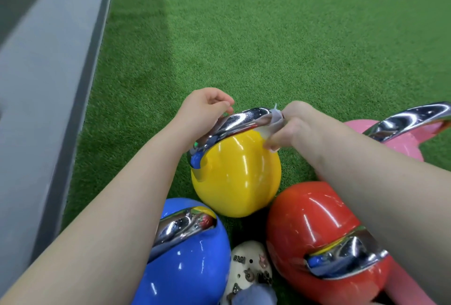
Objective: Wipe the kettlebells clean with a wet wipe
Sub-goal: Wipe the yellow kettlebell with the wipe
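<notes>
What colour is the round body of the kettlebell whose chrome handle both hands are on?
Yellow: the glossy round yellow kettlebell, clearest in the head view.

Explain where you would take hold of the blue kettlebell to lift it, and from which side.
Take the blue kettlebell by its chrome handle, coming from above. The handle arches over the top of the round body, leaving a gap under it for fingers, while the smooth, glossy ball probably offers no sure grip.

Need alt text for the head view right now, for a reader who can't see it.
Both hands work the yellow kettlebell's chrome handle: the right hand wraps a wet wipe around it, the left hand steadies it. Blue, red and pink kettlebells stand nearby on green turf.
</notes>
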`<action>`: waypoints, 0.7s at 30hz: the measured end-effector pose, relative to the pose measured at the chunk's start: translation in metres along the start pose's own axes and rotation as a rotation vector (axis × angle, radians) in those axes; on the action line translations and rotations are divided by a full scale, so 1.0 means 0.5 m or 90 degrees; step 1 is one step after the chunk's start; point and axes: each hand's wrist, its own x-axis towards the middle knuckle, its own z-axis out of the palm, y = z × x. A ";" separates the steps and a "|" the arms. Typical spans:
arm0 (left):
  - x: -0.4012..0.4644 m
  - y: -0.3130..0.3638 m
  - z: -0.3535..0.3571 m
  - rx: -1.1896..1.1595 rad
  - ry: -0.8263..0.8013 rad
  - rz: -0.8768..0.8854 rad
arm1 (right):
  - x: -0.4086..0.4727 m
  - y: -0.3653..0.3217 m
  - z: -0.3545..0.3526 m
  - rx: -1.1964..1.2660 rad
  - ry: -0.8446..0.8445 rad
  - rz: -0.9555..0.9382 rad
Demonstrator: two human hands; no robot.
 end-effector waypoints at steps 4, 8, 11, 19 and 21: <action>0.000 0.001 -0.001 -0.008 0.005 0.010 | -0.014 -0.005 -0.003 0.076 0.003 0.025; -0.001 0.000 -0.001 -0.009 0.002 0.011 | -0.014 0.008 0.004 0.138 0.023 0.034; 0.000 -0.001 -0.005 -0.007 0.012 0.017 | -0.019 0.016 0.006 0.198 -0.055 0.008; 0.013 -0.014 -0.018 -0.055 0.036 0.011 | -0.030 0.085 0.067 0.131 -0.042 -0.144; 0.017 -0.018 -0.025 -0.069 0.052 0.006 | -0.032 0.121 0.087 0.143 -0.014 -0.158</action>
